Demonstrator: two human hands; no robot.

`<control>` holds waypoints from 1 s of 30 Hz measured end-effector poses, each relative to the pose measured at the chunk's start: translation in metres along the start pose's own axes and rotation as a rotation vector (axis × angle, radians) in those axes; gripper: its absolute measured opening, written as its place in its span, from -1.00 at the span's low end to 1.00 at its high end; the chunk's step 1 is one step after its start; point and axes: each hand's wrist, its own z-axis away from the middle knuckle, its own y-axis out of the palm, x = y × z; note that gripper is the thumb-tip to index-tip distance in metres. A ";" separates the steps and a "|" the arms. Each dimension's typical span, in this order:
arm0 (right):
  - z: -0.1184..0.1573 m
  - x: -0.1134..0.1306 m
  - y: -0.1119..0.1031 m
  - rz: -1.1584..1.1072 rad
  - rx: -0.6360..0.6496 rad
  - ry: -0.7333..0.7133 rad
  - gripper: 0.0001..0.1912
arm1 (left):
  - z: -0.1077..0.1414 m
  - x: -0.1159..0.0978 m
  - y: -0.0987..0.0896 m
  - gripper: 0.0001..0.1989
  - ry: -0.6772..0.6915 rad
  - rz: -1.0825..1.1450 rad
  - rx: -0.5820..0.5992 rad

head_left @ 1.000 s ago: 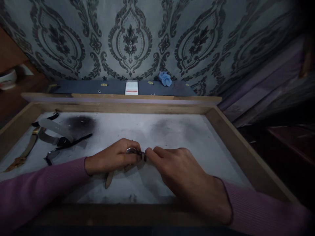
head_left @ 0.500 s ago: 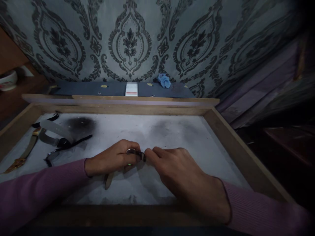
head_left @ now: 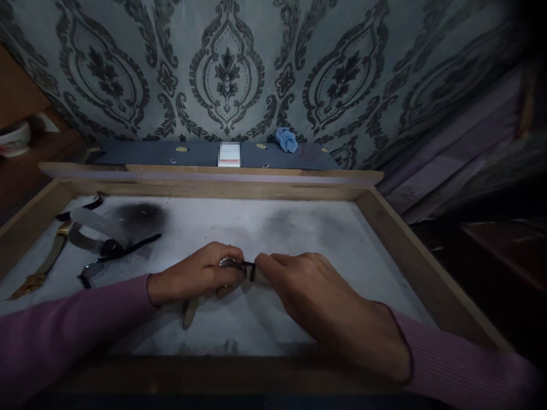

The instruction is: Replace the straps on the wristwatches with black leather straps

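A watch (head_left: 231,262) with a round metal case is gripped in my left hand (head_left: 209,270), its fingers closed round it. A short dark strap piece (head_left: 251,269) reaches from the watch toward my right hand (head_left: 294,279), whose thumb and forefinger are pinched at its end. Below my left hand a light strap end (head_left: 189,314) hangs over the white surface; whether it belongs to the held watch, I cannot tell.
Several watches lie at the left of the wooden-framed tray (head_left: 252,191): a gold one (head_left: 51,256), a grey-strapped one (head_left: 92,228) and a dark-strapped one (head_left: 137,245). Behind the tray are a small white box (head_left: 229,154) and a crumpled blue cloth (head_left: 286,140).
My right hand has shifted slightly to the right, and more of the dark strap piece shows between the hands. A small green glint under my left hand is no longer visible.
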 end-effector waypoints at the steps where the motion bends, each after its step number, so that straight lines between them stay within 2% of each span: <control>1: 0.000 0.000 0.000 -0.010 0.005 0.006 -0.72 | 0.000 0.000 0.000 -0.94 0.004 0.001 -0.001; 10: -0.001 -0.002 -0.002 -0.069 0.011 0.020 -0.72 | 0.000 -0.002 0.001 -0.93 0.011 -0.024 -0.011; 13: -0.001 -0.005 -0.006 -0.056 -0.029 0.048 -0.74 | 0.000 -0.003 0.001 -0.93 0.002 -0.032 -0.023; 16: -0.001 -0.012 -0.009 -0.025 -0.070 0.075 -0.79 | 0.000 -0.003 0.000 -0.93 -0.004 -0.034 -0.027; 20: -0.006 -0.028 -0.006 0.065 -0.022 0.139 -0.82 | 0.001 -0.002 -0.001 -0.91 -0.016 -0.042 -0.027; 22: -0.008 -0.034 -0.003 0.114 0.001 0.132 -0.77 | 0.001 -0.002 -0.001 -0.90 -0.016 -0.041 -0.026; 25: -0.009 -0.034 0.003 0.178 -0.122 0.056 -0.72 | 0.001 -0.002 -0.001 -0.90 -0.002 -0.035 -0.023; 27: -0.009 -0.029 0.004 0.115 -0.233 0.008 -0.78 | 0.001 -0.002 -0.001 -0.90 0.009 -0.020 -0.020; 29: -0.007 -0.020 0.001 -0.088 -0.240 -0.013 -0.75 | 0.001 -0.001 -0.001 -0.91 0.017 -0.003 -0.015; 30: -0.007 -0.016 -0.001 -0.216 -0.200 -0.007 -0.69 | 0.001 -0.001 -0.001 -0.91 0.018 0.000 -0.012</control>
